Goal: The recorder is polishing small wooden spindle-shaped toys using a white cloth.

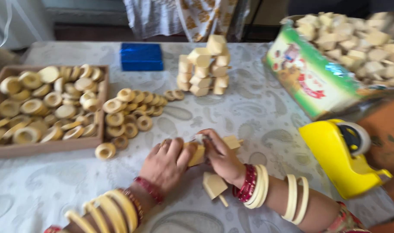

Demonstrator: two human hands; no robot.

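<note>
Both hands are gripping one small wooden block [198, 154] together over the table [249, 112]: the left hand [164, 164] is closing its fingers on it, the right hand [221, 157] pinching its other side. Another pegged block [214, 186] is lying just beside the right wrist, the yellow tape dispenser [339, 155] well beyond it.

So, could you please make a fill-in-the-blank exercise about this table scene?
1. Both hands, the left hand and the right hand, hold a small ____ block.
2. The tray on the left is full of wooden ____.
3. The tape dispenser is ____ in colour.
4. The flat box near the stacked blocks is ____.

Missing words: wooden; rings; yellow; blue
</note>
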